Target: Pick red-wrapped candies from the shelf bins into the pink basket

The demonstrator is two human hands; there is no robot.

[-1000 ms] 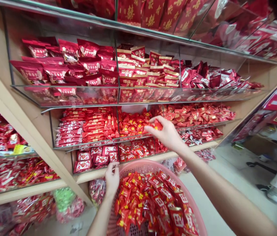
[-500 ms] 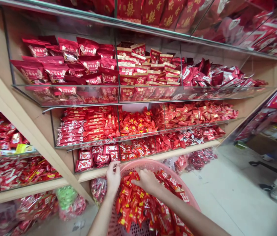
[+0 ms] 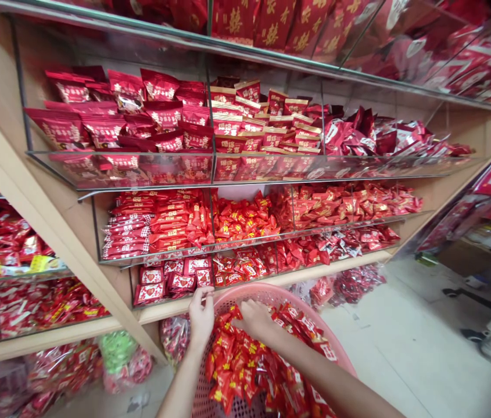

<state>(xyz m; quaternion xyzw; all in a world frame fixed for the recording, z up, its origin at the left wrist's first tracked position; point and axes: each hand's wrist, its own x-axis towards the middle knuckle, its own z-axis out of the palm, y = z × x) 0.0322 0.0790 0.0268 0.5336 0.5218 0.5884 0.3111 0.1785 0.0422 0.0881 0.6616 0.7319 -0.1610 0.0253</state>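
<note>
A pink plastic basket point(image 3: 341, 348) with a perforated wall stands in front of the shelves, heaped with small red wrapped candies point(image 3: 239, 363) that carry yellow or white print. My left hand point(image 3: 201, 313) is at the basket's left rim, beside the lowest shelf, its fingers curled over the edge. My right hand point(image 3: 254, 319) is inside the basket near its far side, knuckles up, with bent fingers closed on candies at the top of the pile. The fingertips of the right hand are hidden beneath it.
Glass-fronted shelves point(image 3: 245, 180) hold red packets sorted in compartments. A wooden upright point(image 3: 60, 244) divides them from another shelf unit at left. Plastic bags of candies point(image 3: 354, 284) lie on the tiled floor point(image 3: 393, 342) under the lowest shelf. Dark and white objects stand at the right edge.
My right hand has shifted very slightly, its fingers more curled in than before. My left hand stays at the basket rim. The view has moved a little.
</note>
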